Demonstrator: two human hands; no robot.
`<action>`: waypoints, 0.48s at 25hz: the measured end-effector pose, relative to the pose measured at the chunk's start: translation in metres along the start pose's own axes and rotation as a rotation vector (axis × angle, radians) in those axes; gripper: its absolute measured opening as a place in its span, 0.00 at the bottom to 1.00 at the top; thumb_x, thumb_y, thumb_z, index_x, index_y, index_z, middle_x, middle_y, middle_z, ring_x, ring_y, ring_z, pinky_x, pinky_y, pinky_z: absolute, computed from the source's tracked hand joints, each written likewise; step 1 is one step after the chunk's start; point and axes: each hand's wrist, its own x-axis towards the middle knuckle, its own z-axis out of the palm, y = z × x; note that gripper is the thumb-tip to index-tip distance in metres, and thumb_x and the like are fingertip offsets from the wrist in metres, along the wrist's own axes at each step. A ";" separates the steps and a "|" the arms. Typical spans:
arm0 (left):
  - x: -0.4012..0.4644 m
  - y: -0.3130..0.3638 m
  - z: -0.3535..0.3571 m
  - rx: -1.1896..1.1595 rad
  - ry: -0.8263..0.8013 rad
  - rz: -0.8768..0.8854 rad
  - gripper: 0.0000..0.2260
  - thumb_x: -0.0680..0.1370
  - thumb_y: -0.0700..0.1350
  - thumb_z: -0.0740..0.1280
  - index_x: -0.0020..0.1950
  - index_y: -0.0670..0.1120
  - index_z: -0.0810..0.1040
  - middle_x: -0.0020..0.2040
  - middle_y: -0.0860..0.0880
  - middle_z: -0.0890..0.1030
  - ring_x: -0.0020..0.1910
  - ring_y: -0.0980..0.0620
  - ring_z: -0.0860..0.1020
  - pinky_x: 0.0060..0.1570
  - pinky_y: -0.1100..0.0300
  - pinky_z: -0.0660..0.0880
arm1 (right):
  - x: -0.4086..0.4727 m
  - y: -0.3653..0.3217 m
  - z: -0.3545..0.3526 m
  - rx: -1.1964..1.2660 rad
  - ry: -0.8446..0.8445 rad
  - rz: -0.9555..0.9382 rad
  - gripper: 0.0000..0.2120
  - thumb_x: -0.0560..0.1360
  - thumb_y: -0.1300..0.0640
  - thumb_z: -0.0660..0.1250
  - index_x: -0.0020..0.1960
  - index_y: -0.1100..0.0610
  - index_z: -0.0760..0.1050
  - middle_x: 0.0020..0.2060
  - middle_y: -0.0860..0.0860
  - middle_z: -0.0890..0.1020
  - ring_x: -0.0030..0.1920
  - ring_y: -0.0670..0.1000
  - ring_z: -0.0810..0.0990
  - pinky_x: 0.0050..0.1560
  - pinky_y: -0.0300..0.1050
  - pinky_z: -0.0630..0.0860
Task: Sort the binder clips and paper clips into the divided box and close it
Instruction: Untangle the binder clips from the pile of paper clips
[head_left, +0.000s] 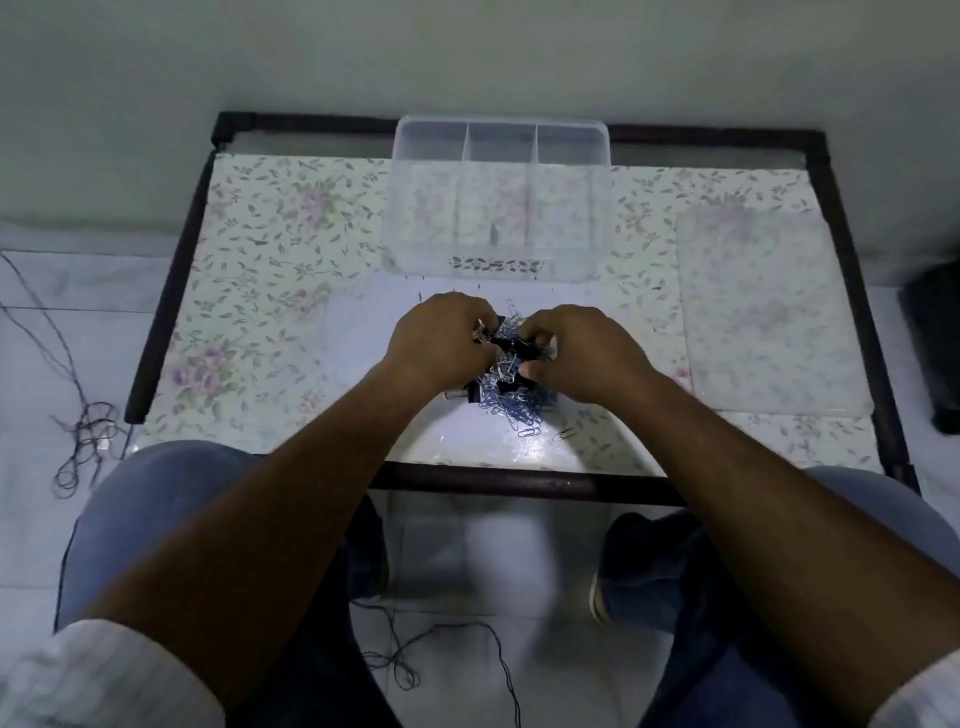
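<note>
Nearest the camera, two bare forearms reach forward over the knees and the dark front rail of the table (519, 486). Just short of the hands, a few loose paper clips (530, 431) lie at the near edge of a tangled heap of paper clips and binder clips (511, 384). Both hands are sunk into that heap. The left hand (441, 340) has its fingers curled inward and pinches a binder clip (480, 332) whose silver handles show at its fingertips. The right hand (576, 351) is also curled, thumb pressed toward the pile, with its fingertips buried among the clips; whether it actually grips anything cannot be told. Beyond the hands, straight ahead and apart from them, stands the clear divided box (498, 202), open, with three long compartments side by side; a small dark piece lies in the middle one, too small to identify. To the right of the right hand, well apart, the clear lid (769, 312) lies flat on the floral tablecloth (270, 270).
</note>
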 end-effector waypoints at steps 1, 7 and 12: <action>0.001 0.002 0.002 0.022 -0.026 0.000 0.14 0.74 0.53 0.75 0.59 0.54 0.83 0.57 0.52 0.82 0.56 0.49 0.79 0.52 0.55 0.76 | 0.001 -0.001 0.003 -0.025 -0.012 0.014 0.19 0.73 0.50 0.78 0.62 0.48 0.82 0.54 0.49 0.83 0.53 0.53 0.81 0.54 0.51 0.80; -0.007 0.008 0.014 0.107 -0.060 0.008 0.19 0.71 0.53 0.77 0.60 0.53 0.81 0.55 0.51 0.81 0.54 0.48 0.80 0.48 0.56 0.76 | -0.001 -0.003 0.021 -0.052 0.047 0.048 0.14 0.70 0.49 0.79 0.52 0.49 0.79 0.48 0.49 0.80 0.48 0.54 0.80 0.46 0.49 0.77; -0.010 0.007 0.016 0.120 -0.042 0.008 0.18 0.73 0.50 0.77 0.61 0.52 0.80 0.56 0.50 0.82 0.55 0.47 0.80 0.46 0.56 0.74 | 0.001 -0.002 0.022 0.074 0.090 0.060 0.06 0.72 0.53 0.77 0.43 0.50 0.80 0.41 0.46 0.83 0.44 0.50 0.81 0.43 0.47 0.77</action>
